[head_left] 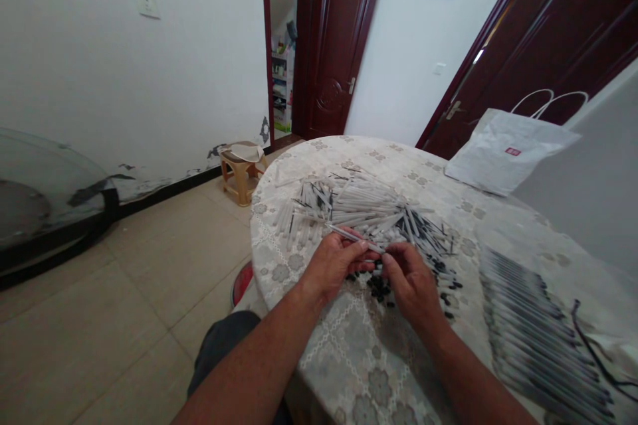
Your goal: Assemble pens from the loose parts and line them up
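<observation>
Above the near part of a heap of pale pen barrels (363, 202), my left hand (335, 257) is closed on a slim whitish pen (349, 235), tilted down to the right. At that pen's right end, the thumb and fingers of my right hand (409, 275) are pinched; whether they hold a small part there is hidden. Small black pen parts (379, 288) lie loose below and between both hands. Thin dark-ended sticks (421, 226) are mixed into the heap's right side.
A patterned cloth covers the round table (379, 385). Many pens lie in a long row (538, 325) at the right, near a dark cord (585, 335). A white paper bag (508, 153) stands at the back right. A stool (242, 172) is on the floor beyond the table's left edge.
</observation>
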`<state>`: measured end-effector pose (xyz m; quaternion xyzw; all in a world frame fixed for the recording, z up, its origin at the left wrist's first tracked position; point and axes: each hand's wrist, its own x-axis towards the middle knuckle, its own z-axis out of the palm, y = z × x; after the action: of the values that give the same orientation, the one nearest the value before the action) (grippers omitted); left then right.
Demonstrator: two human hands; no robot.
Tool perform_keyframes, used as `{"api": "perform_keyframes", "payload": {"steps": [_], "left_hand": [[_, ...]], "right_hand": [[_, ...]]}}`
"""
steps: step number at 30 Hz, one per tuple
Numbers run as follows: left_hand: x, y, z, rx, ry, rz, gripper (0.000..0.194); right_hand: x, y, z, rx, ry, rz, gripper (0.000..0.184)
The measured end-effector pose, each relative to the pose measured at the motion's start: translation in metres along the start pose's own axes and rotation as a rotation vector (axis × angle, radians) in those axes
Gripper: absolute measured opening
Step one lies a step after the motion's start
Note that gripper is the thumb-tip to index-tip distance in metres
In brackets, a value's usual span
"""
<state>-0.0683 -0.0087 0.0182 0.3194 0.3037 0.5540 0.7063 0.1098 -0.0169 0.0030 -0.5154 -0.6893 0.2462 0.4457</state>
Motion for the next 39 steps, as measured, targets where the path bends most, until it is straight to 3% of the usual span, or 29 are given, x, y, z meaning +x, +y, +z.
{"api": "perform_keyframes", "payload": {"steps": [6, 10, 14, 18, 23, 26, 30, 34, 39], "left_hand": [[-0.001, -0.001, 0.0, 0.009, -0.036, -0.013, 0.035], [-0.001, 0.0, 0.0, -0.001, -0.021, 0.001, 0.035], [-0.001, -0.001, 0.0, -0.001, -0.023, -0.001, 0.037], [-0.001, -0.002, -0.001, 0.002, -0.035, -0.004, 0.039], [0.0, -0.001, -0.001, 0.009, -0.012, 0.02, 0.035], [-0.001, -0.001, -0.001, 0.014, -0.015, 0.014, 0.036], [-0.002, -0.001, 0.0, 0.014, -0.026, -0.003, 0.035], [0.0, 0.001, 0.0, 0.017, 0.006, 0.016, 0.033], [0.002, 0.001, -0.001, 0.05, 0.007, 0.004, 0.033]], "right_hand": [[-0.002, 0.002, 0.0, -0.012, -0.07, 0.026, 0.048], [-0.003, 0.005, 0.0, 0.076, -0.023, 0.025, 0.031], [-0.001, 0.002, -0.001, -0.027, -0.028, -0.01, 0.027], [-0.001, 0.004, 0.0, 0.0, -0.081, 0.009, 0.047], [-0.004, 0.009, 0.001, 0.062, -0.008, 0.005, 0.026], [-0.003, 0.006, 0.001, -0.014, -0.017, -0.011, 0.024], [-0.001, 0.0, 0.001, 0.007, -0.07, 0.003, 0.043], [-0.002, -0.001, 0.002, 0.11, -0.016, 0.003, 0.028], [-0.001, -0.005, 0.001, -0.034, -0.026, -0.038, 0.021]]}}
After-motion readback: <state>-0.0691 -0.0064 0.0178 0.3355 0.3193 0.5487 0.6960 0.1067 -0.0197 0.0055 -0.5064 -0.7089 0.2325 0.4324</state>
